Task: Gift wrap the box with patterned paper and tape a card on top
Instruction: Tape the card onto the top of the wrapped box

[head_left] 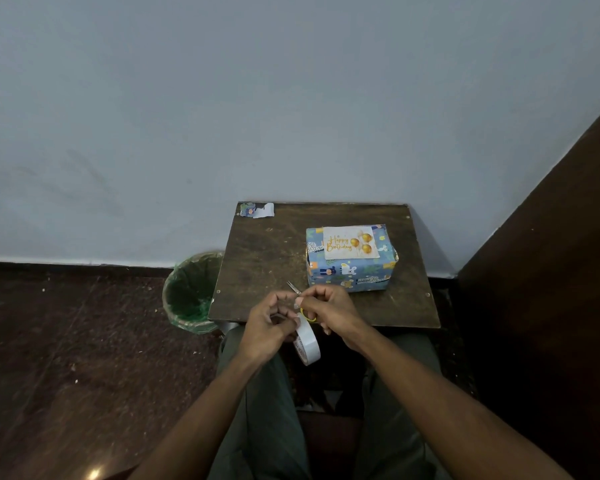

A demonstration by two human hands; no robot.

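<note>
A plain room corner, seemingly in a home: a bare pale blue painted wall (257, 98) meets a dark speckled stone floor (66, 358), with a small worn brown wooden table (264, 258) and a green-lined round wastebasket (189, 296) beside it.

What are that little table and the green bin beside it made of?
The table looks like dark wood or board with a worn matt finish: scuffed patches and corner screws show. The bin seems plastic, lined with a glossy translucent green bag that crinkles at the rim.

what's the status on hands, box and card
Left hand holds tape roll; right hand grips scissors. Box wrapped, card on top. Nothing blocking.
</note>
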